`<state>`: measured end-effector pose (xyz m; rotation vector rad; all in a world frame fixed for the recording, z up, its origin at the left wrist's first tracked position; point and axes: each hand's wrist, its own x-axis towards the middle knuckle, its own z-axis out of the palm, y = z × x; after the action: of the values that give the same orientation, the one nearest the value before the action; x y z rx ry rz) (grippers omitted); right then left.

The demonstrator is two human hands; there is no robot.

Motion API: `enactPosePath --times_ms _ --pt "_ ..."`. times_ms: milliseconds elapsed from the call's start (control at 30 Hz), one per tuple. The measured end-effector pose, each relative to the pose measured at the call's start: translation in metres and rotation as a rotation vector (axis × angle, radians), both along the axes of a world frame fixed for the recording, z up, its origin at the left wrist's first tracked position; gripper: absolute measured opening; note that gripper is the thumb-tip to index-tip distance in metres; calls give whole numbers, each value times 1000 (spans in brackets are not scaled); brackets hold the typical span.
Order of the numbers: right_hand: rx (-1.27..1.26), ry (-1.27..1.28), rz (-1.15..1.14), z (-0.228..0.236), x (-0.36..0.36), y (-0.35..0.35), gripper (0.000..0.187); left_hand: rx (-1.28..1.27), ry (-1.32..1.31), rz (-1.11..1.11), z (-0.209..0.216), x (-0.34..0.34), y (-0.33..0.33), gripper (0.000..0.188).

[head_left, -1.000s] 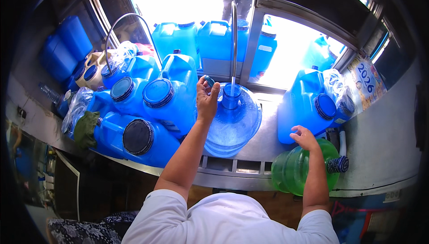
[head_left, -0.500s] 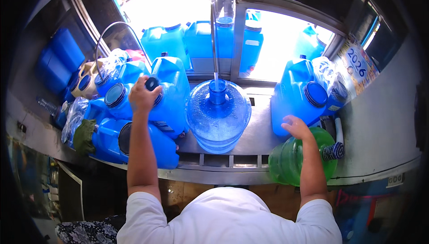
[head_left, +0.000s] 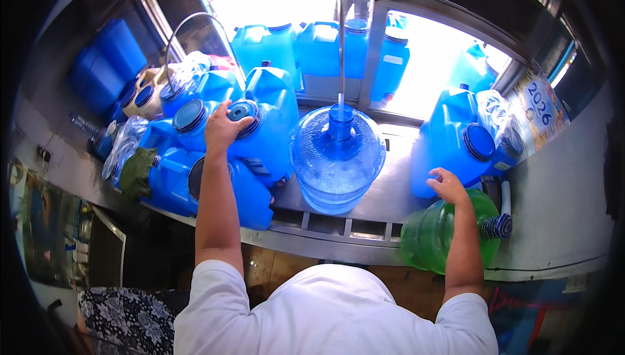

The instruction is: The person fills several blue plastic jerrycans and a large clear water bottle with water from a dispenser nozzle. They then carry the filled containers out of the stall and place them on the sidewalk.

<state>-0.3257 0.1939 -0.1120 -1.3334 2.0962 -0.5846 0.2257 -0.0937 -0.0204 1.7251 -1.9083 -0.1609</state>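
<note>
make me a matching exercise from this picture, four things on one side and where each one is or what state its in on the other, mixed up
Things:
1. round clear-blue bottle
2. green bottle
3. left hand
4. right hand

Places or states:
A. lying on its side at the counter's right end
B. on the dark round cap of a blue jerrycan
C. upright under the thin pipe, water running into its neck
D. resting on top of the green bottle, beside a blue jerrycan

Pairs: 1-C, 2-A, 3-B, 4-D
</note>
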Motion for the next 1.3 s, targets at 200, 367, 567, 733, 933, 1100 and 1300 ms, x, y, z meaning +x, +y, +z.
enactPosePath --times_ms 200,367,567,733,933,1100,1300 --pt "-37 -15 21 -13 -10 -2 43 -97 -24 46 -4 -4 2 111" --pt "-55 -62 44 -9 -7 -1 38 -54 26 77 -5 -5 4 115" --pt "-69 -42 59 -8 -8 -2 38 -72 145 99 -9 -1 1 116" --pt "-68 -95 27 -13 -10 -1 37 -75 232 102 -21 2 -10 118" --pt "-67 -11 40 -12 -10 0 43 -23 367 92 -30 7 -24 116" --pt "-86 54 52 -9 -8 2 46 -20 434 69 -33 11 -28 113" --pt "-108 84 67 -5 -2 3 47 -3 485 40 -39 15 -35 114"
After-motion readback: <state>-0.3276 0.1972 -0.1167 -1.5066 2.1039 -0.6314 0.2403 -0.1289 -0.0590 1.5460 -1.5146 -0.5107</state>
